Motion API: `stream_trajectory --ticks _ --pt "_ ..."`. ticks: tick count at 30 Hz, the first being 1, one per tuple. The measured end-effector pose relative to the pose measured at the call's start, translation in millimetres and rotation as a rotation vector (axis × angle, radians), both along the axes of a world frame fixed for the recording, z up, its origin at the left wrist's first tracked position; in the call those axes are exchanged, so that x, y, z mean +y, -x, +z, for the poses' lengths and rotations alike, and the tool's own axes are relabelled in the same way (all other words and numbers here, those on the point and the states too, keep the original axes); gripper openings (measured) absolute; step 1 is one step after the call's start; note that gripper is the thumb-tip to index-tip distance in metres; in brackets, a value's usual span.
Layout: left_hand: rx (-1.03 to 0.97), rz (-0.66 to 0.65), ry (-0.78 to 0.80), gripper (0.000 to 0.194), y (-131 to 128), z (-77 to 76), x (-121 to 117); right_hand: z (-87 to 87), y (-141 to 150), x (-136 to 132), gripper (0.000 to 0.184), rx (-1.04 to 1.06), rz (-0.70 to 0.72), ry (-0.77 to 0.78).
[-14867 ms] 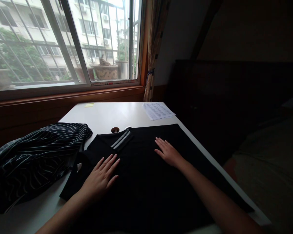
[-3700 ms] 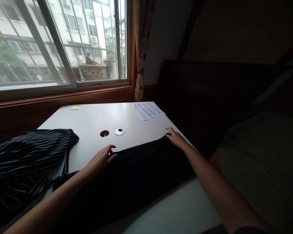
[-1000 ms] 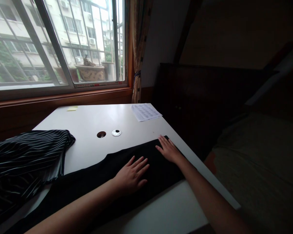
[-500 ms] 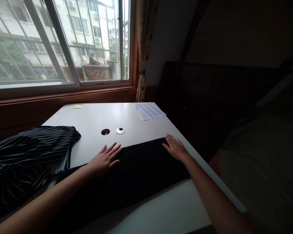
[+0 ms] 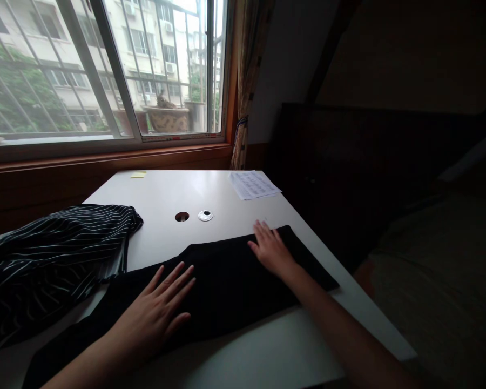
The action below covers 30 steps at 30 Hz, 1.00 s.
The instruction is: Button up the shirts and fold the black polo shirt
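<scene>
A black garment [image 5: 230,286] lies folded into a long band across the white table [image 5: 162,189], slanting from the lower left to the right edge. My left hand [image 5: 160,305] rests flat on its left half with the fingers spread. Near the garment's far edge on the right, my right hand [image 5: 271,248] lies open, fingers stretched out over the cloth. Neither hand grips anything. A black garment with white stripes [image 5: 65,254] lies in a loose heap to the left of my left hand. My left forearm hides part of the black garment.
Printed sheets [image 5: 253,185] lie at the table's far right corner, and a yellow sticky note [image 5: 138,174] at the far left. Beyond the garment are a round hole [image 5: 182,217] and a silvery disc [image 5: 205,216]. A barred window [image 5: 166,70] stands behind the table.
The black garment, earlier spread wide with its striped collar showing, is now a narrow band. Over the last half second my left hand moved nearer to me and my right hand slid left.
</scene>
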<state>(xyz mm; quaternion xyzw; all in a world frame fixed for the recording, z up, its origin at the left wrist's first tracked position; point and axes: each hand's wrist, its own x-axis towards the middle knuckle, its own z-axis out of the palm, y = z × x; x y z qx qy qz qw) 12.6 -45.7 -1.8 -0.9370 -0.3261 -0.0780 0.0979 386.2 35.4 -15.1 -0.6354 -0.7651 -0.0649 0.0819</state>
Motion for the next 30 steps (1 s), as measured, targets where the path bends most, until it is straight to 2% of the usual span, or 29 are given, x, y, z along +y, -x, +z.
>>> stream_trajectory --ticks 3,5,7,9,12,21,24,30 --pt "-0.014 -0.033 0.013 0.064 -16 -17.8 -15 3.3 83 -19 0.066 0.106 0.33 0.068" --pt "-0.017 -0.03 0.026 0.065 -20 -28.1 -20 0.4 123 -31 0.065 0.168 0.495 0.097" --pt "-0.014 -0.018 0.044 0.066 -20 -33.2 -23 -4.3 146 -38 0.064 0.203 0.575 0.128" --pt "-0.004 -0.016 0.078 0.066 -16 -33.1 -22 -8.5 151 -37 0.063 0.214 0.589 0.159" --pt "-0.001 0.035 0.131 0.065 -3 -29.7 -17 -12.6 138 -28 0.063 0.204 0.545 0.197" --pt "-0.016 0.44 0.167 0.062 78 -42.8 4 -18.5 68 -17 0.067 0.127 0.351 0.193" --pt "-0.011 0.551 0.176 0.062 95 -43.1 5 -21.7 37 -17 0.069 0.103 0.277 0.172" --pt "-0.023 0.538 0.198 0.063 104 -41.0 5 -26.5 -41 -15 0.066 0.075 0.099 0.185"
